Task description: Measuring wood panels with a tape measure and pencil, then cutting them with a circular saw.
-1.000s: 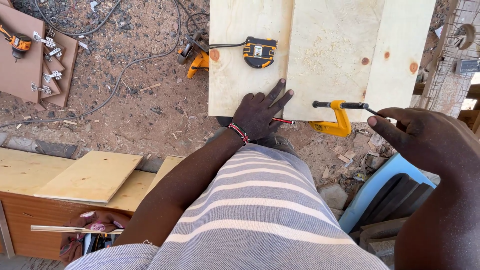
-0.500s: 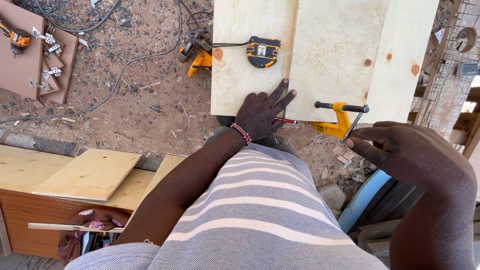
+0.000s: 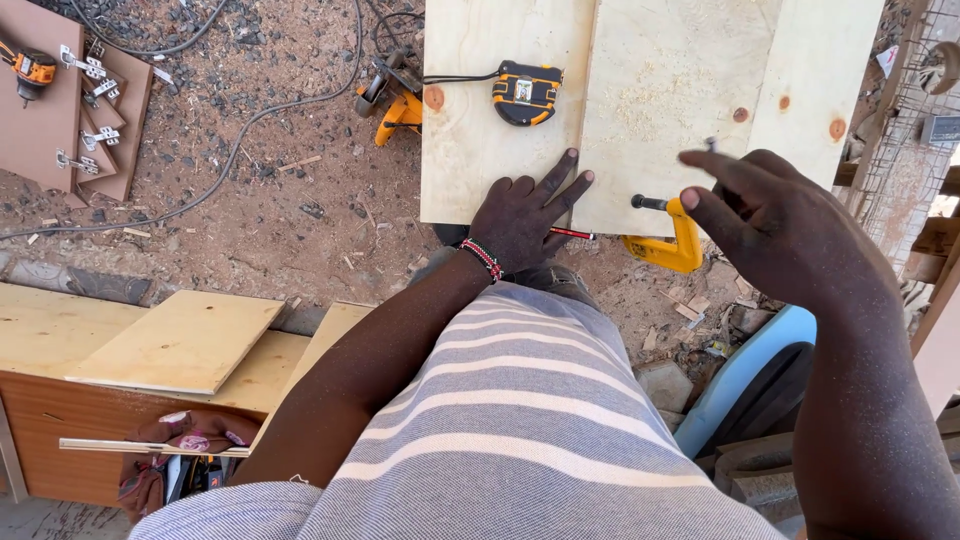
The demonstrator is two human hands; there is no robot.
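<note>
The person's left hand [image 3: 528, 213] lies flat and open on the near edge of a pale wooden board [image 3: 500, 150], with the fingers spread. A red pencil [image 3: 572, 233] pokes out from under this hand, just past the board's edge. A beaded band sits on that wrist.

The right hand [image 3: 790, 225] is up in the air, close to the camera, above a second pale board [image 3: 680, 90] that lies right beside the first. Its fingers are loosely curled and hold nothing. Just below its thumb a yellow clamp [image 3: 670, 240] hooks onto the near edge of that second board.

A black and yellow tape measure [image 3: 526, 93] rests on the first board, well past the left hand. An orange power tool [image 3: 392, 95] lies on the dirt ground [image 3: 260, 180] just left of the boards, with black cables nearby. More flat wood pieces [image 3: 175, 340] sit on a brown cabinet at the lower left.
</note>
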